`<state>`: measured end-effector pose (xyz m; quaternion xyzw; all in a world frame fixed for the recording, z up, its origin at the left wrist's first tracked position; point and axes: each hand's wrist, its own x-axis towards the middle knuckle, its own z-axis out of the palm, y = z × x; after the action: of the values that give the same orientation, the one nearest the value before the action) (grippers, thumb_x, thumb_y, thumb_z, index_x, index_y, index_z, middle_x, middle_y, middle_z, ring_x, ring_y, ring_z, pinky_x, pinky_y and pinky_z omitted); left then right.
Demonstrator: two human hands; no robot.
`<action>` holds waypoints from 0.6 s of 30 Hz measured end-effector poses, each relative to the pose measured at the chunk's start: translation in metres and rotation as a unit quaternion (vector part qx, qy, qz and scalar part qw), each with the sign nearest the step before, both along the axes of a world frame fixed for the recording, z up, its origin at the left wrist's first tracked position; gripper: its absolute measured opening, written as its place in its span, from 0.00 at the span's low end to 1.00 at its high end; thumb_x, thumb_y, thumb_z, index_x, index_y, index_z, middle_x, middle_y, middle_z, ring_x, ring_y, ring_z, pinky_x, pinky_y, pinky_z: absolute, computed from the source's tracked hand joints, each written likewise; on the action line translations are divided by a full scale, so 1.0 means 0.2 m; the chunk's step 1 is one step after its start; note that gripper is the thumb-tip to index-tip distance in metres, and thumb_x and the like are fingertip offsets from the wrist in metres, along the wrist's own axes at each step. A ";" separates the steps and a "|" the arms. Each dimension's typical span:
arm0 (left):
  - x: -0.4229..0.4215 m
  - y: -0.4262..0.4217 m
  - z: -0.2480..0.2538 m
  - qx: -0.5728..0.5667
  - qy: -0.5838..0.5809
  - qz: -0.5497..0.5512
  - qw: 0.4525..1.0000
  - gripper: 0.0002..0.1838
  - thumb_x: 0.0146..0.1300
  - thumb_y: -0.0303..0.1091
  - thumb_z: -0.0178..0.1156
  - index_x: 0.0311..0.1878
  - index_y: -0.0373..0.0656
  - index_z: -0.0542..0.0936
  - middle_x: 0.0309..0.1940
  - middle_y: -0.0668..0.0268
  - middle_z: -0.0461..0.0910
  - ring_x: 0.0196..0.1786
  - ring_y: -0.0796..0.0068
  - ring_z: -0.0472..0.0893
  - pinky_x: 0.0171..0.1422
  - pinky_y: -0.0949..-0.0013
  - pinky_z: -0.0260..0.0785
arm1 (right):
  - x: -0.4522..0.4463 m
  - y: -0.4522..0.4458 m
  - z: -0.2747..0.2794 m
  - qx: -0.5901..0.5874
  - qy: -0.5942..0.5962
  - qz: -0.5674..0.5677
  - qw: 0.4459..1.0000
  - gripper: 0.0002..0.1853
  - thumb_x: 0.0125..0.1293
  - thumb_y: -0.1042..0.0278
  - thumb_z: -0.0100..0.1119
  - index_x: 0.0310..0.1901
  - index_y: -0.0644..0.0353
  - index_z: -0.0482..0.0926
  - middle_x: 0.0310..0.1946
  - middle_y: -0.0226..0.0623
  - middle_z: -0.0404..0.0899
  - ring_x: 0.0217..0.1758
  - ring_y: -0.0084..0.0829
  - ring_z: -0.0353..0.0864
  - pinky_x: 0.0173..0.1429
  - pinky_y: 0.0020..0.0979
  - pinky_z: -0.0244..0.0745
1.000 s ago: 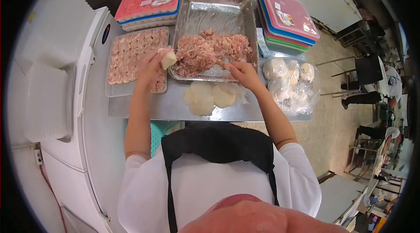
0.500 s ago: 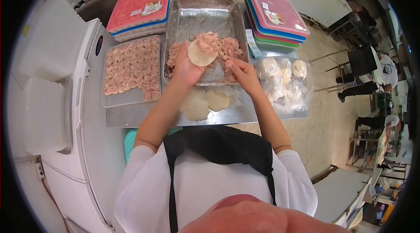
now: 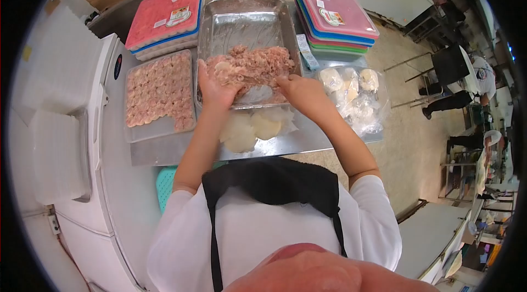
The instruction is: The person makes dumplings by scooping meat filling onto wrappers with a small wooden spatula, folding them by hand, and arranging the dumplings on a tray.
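Note:
My left hand (image 3: 217,89) is cupped over the near left part of the metal pan (image 3: 247,5), holding a wrapper covered with meat. Ground meat (image 3: 269,62) is heaped across the pan's middle. Fingers closed, my right hand (image 3: 296,90) is at the pan's near right edge on a thin tool, mostly hidden, that reaches into the meat. Round pale wrappers (image 3: 237,134) lie on the metal table just in front of the pan. Left of the pan, a clear tray (image 3: 159,91) holds rows of meat-filled pieces, with a gap in its near rows.
Stacked lidded containers stand at the back left (image 3: 166,15) and back right (image 3: 337,12). A plastic bag of pale dough rounds (image 3: 351,94) lies at the table's right. A white fridge (image 3: 118,144) is at the left. Other people (image 3: 482,80) are far off at the right.
My left hand moved from beside the tray to the pan, and the wrapper in it now carries meat. My right hand stays at the pan's near right edge. The view has shifted slightly.

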<state>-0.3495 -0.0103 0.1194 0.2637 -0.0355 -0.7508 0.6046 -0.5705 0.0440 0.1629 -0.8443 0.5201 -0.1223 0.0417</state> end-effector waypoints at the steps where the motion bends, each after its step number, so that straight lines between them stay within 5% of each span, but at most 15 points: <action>1: 0.01 0.00 0.01 0.002 -0.006 0.003 1.000 0.35 0.62 0.64 0.50 0.56 0.39 0.72 0.54 0.57 0.74 0.59 0.53 0.71 0.66 0.47 0.60 | 0.02 0.03 0.09 -0.008 0.003 -0.004 1.000 0.10 0.65 0.62 0.54 0.46 0.52 0.75 0.31 0.41 0.78 0.33 0.46 0.80 0.33 0.44 0.75; 8: 0.02 -0.03 0.00 -0.028 0.043 0.010 0.999 0.31 0.62 0.53 0.57 0.57 0.36 0.71 0.55 0.53 0.74 0.58 0.55 0.72 0.65 0.49 0.63 | 0.05 -0.03 0.01 0.002 -0.064 0.033 0.997 0.13 0.65 0.62 0.55 0.47 0.59 0.77 0.34 0.44 0.80 0.36 0.46 0.81 0.37 0.42 0.75; 10: 0.08 -0.02 -0.02 -0.109 0.025 -0.037 0.993 0.32 0.60 0.45 0.61 0.62 0.35 0.68 0.59 0.51 0.72 0.61 0.55 0.71 0.66 0.50 0.63 | 0.00 -0.06 -0.01 0.005 -0.215 0.050 0.975 0.15 0.67 0.60 0.53 0.49 0.61 0.77 0.32 0.48 0.80 0.35 0.46 0.81 0.37 0.41 0.74; 11: 0.08 -0.01 -0.04 -0.159 -0.076 -0.050 0.983 0.31 0.59 0.41 0.62 0.63 0.36 0.68 0.59 0.52 0.72 0.61 0.57 0.72 0.65 0.52 0.64 | -0.02 -0.06 -0.01 0.009 -0.290 0.058 0.955 0.16 0.68 0.59 0.52 0.50 0.62 0.77 0.31 0.49 0.79 0.35 0.46 0.81 0.38 0.40 0.74; 13: 0.05 0.08 0.12 -0.246 -0.276 -0.073 0.926 0.31 0.57 0.33 0.65 0.64 0.36 0.67 0.59 0.54 0.72 0.61 0.63 0.72 0.64 0.57 0.66 | -0.05 -0.04 0.07 0.148 -0.292 0.019 0.945 0.17 0.69 0.59 0.52 0.50 0.63 0.77 0.33 0.51 0.80 0.37 0.48 0.81 0.40 0.38 0.74; 16: 0.06 0.04 0.19 -0.370 -0.555 -0.043 0.743 0.36 0.50 0.26 0.69 0.65 0.45 0.68 0.54 0.57 0.75 0.59 0.68 0.73 0.63 0.65 0.67 | -0.09 -0.03 0.18 0.246 -0.275 0.026 0.929 0.17 0.70 0.59 0.52 0.51 0.64 0.77 0.36 0.52 0.80 0.40 0.48 0.81 0.43 0.37 0.73; 18: 0.06 -0.01 0.19 -0.437 -0.574 -0.045 0.691 0.32 0.49 0.27 0.70 0.60 0.43 0.72 0.52 0.61 0.77 0.56 0.70 0.75 0.61 0.67 0.68 | -0.11 -0.03 0.20 0.237 -0.269 0.045 0.932 0.18 0.70 0.59 0.52 0.51 0.64 0.77 0.38 0.53 0.80 0.42 0.47 0.81 0.45 0.37 0.73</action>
<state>-0.3374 -0.0114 0.1565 0.3475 -0.7115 -0.3795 0.4785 -0.5917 0.0371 0.2026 -0.7680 0.4647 -0.2157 0.3844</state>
